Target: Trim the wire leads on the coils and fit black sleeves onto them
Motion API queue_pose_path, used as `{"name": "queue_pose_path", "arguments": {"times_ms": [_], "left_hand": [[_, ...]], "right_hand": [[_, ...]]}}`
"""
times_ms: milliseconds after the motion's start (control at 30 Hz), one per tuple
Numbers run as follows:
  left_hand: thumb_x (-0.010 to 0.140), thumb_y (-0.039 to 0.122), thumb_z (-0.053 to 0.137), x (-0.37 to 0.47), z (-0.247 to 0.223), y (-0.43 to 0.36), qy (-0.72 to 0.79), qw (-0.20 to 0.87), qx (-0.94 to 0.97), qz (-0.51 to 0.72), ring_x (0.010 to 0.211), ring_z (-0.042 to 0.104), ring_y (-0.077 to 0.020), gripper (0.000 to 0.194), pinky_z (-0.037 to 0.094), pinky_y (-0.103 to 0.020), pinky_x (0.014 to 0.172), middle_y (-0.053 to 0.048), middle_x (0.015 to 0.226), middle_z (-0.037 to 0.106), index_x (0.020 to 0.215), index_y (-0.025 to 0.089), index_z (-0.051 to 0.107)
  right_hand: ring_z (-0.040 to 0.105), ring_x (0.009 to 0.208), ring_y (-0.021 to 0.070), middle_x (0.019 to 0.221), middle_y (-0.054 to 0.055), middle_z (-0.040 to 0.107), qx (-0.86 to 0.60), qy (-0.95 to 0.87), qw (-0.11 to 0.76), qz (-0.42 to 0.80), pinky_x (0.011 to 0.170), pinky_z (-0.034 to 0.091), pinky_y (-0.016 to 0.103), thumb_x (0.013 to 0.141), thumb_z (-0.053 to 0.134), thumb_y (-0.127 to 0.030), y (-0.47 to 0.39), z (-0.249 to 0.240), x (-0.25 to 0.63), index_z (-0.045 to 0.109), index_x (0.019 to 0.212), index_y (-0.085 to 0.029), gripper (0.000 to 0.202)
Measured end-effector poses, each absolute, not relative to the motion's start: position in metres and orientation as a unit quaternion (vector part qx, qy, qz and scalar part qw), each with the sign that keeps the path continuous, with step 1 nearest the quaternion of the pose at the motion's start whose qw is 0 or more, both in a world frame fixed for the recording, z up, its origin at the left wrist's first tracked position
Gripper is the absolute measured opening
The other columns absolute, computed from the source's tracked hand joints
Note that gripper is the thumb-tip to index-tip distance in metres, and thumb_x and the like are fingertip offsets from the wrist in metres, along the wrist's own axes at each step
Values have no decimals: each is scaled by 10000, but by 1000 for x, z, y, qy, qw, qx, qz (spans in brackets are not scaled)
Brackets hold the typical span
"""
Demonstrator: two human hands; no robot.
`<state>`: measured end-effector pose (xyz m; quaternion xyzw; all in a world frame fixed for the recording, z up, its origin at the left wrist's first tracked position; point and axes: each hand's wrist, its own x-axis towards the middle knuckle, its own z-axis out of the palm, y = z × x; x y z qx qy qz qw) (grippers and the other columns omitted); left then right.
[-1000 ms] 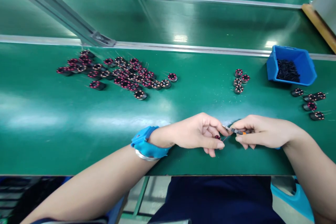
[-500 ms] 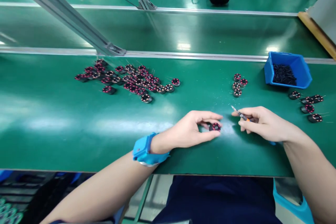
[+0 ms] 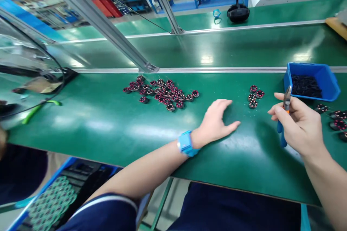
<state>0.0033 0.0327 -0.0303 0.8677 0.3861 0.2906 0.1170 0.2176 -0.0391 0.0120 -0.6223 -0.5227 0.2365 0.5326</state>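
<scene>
My left hand [image 3: 216,122] is open just above the green bench, thumb and fingers spread. Nothing shows in it, though its underside is hidden. Wire cutters [image 3: 286,110] with blue and orange handles are gripped in my right hand [image 3: 300,122], their jaws pointing up. Between my hands and farther back lies a small group of wound motor stators [image 3: 253,104], black with copper and pink windings. A large heap of similar stators [image 3: 168,95] lies beyond my left hand, thin wire ends sticking out. More stators [image 3: 338,125] sit to the right of my right hand.
A blue bin [image 3: 329,95] of short black pieces stands behind my right hand. A metal post [image 3: 108,25] slants over the bench. At far left are a green-handled tool [image 3: 32,113], a cable and part of another person [image 3: 21,173]. A crate [image 3: 51,202] stands below the bench edge.
The stator that was in my left hand is no longer visible, and that hand has opened. My right hand has raised the cutters, jaws now upward. The view has shifted, showing more at left.
</scene>
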Motion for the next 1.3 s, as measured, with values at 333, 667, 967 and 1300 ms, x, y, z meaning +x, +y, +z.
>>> {"name": "queue_pose_path", "arguments": {"times_ms": [333, 667, 967, 1300], "left_hand": [[772, 354, 677, 93, -32, 60, 438, 141, 856, 238, 841, 583, -223, 229, 484, -351, 745, -56, 879, 609, 879, 173, 586], [680, 289, 790, 17, -12, 11, 398, 646, 565, 325, 516, 560, -83, 326, 479, -213, 493, 27, 639, 600, 885, 139, 586], [671, 203, 785, 4, -13, 8, 342, 752, 476, 301, 644, 625, -91, 316, 555, -224, 606, -17, 810, 690, 963, 138, 683], [794, 214, 704, -3, -8, -4, 232, 416, 818, 323, 957, 651, -209, 534, 523, -359, 843, -113, 1141, 689, 1293, 201, 515]], "right_hand": [[605, 630, 136, 775, 18, 660, -610, -489, 577, 235, 633, 519, 289, 851, 600, -291, -27, -4, 227, 616, 1135, -175, 308], [557, 544, 116, 707, 24, 646, -550, -406, 417, 598, 520, 481, 268, 773, 652, -328, -31, 14, 212, 609, 1045, -124, 344], [566, 569, 94, 779, 29, 669, -502, -383, 376, 677, 543, 477, 251, 794, 661, -316, -37, 0, 196, 613, 1043, -142, 308], [626, 740, 127, 833, 19, 672, -468, -466, 368, 654, 672, 497, 253, 724, 745, -256, -36, 5, 190, 649, 938, -174, 248]]}}
